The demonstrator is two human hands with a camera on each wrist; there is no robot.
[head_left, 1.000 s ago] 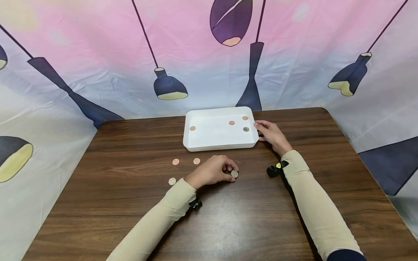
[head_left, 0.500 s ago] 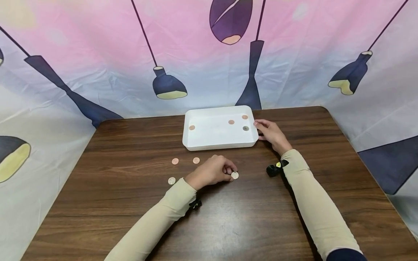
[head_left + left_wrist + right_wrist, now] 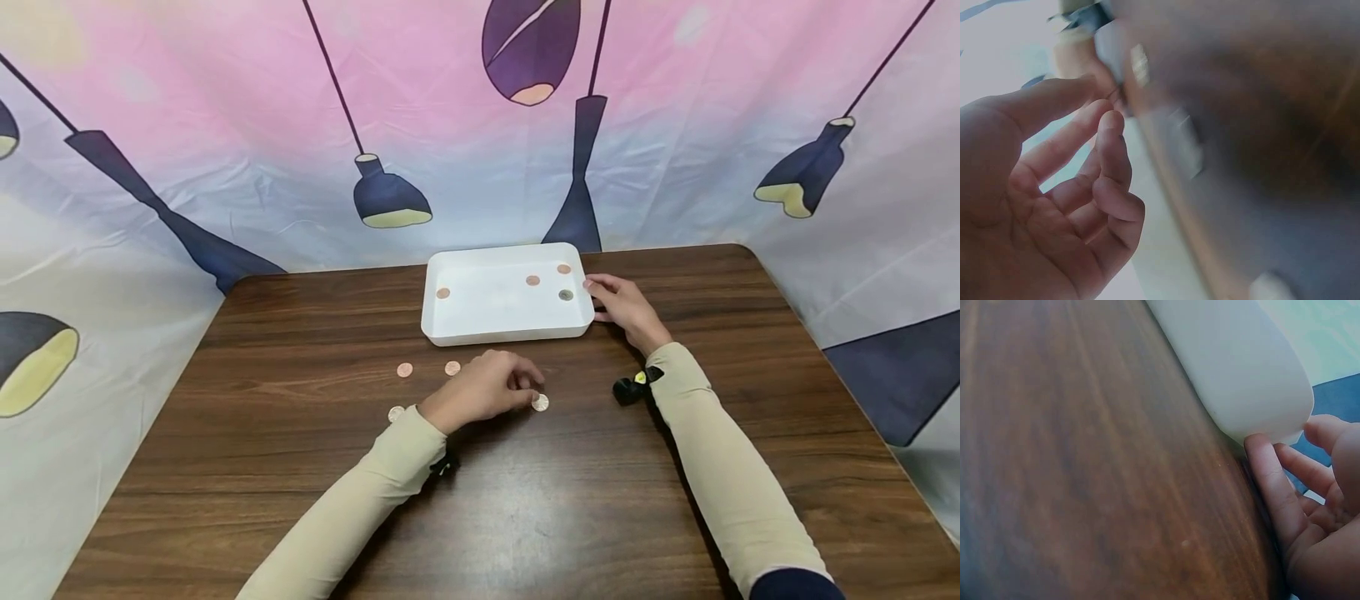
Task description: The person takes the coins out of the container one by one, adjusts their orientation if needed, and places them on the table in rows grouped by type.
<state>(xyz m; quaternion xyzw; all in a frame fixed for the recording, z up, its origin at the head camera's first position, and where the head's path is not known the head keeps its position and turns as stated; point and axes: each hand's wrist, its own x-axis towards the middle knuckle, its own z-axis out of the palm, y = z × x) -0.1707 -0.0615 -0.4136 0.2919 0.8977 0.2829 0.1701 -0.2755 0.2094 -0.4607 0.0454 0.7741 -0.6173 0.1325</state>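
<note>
So this looks roughly halfway, going by where the coins sit: four are already in the white tray, three coppery ones and a darker one, and four are left out on the wooden table. The right hand is parked at the tray's right end, fingers fairly straight and resting against the wall near its front corner; the right wrist view shows the fingertips touching the white wall right where it meets the table, so it's bracing the tray rather than gripping it. The left hand is hovering low over the table with its fingers loosely curled, and as far as I can tell from the left wrist view the palm is empty, nothing pinched. The silver coin lies flat on the wood just beside the left fingertips, on their right side, maybe barely touching, hard to call from the head view. The other three are on the far side of that hand from it: a copper coin just beyond the knuckles, another copper coin a bit further left, and a pale coin tucked right next to the wrist. The tray is just beyond the left fingers, not far off.
</note>
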